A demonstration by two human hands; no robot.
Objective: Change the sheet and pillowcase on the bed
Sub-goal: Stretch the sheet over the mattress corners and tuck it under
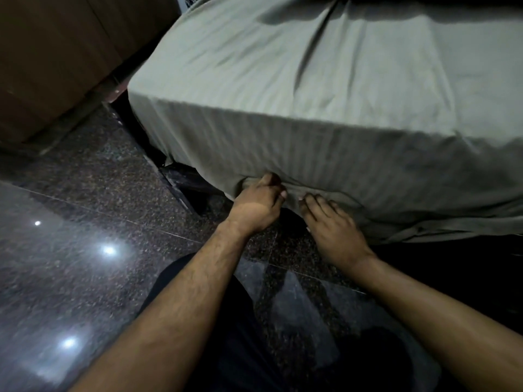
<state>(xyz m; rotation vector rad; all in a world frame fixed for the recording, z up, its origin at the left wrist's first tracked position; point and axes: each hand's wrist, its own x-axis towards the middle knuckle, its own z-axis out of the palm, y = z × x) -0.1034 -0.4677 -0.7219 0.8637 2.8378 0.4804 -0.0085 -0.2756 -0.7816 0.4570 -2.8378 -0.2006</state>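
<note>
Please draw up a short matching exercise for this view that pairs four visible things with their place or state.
Things:
1. sheet
2. left hand
3. right hand
4. floor

Places or states:
A. dark, polished, showing bright light reflections
B. fingers curled round a fold at the sheet's lower edge
C. grey-green, draped over the mattress top and side
D. fingers extended onto the sheet's lower edge, to the right of the other hand

Pairs: 1-C, 2-B, 3-D, 4-A
</note>
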